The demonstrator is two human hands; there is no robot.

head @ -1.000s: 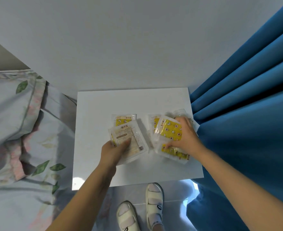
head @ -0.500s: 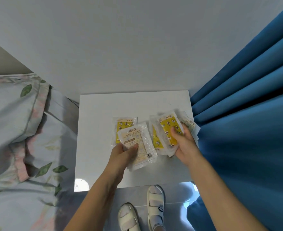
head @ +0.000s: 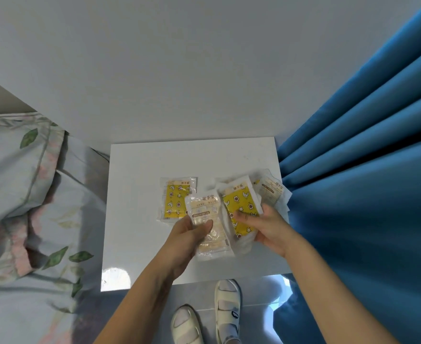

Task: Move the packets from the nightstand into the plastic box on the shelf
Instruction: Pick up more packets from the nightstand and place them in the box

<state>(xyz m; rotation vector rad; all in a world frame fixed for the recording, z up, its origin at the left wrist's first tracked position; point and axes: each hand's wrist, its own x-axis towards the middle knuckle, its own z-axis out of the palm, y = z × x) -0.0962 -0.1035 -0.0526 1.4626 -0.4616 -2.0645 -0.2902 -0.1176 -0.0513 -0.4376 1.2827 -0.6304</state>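
Left hand [head: 188, 234] is gripping a clear beige packet [head: 208, 224], right hand [head: 266, 227] is gripping a yellow star-print packet [head: 241, 207], another yellow packet [head: 176, 199] is lying on the white nightstand [head: 140, 194].

The pale packet [head: 208, 219] in my left hand [head: 187, 238] reads "HAND WARM…". The other print is too small for me to read.

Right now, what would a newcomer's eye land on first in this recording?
Most likely the two hands over the white nightstand, each holding packets: the left hand grips a pale packet, the right hand a yellow star-patterned packet. Another yellow packet lies flat behind the left hand. The blue curtain fills the right side.
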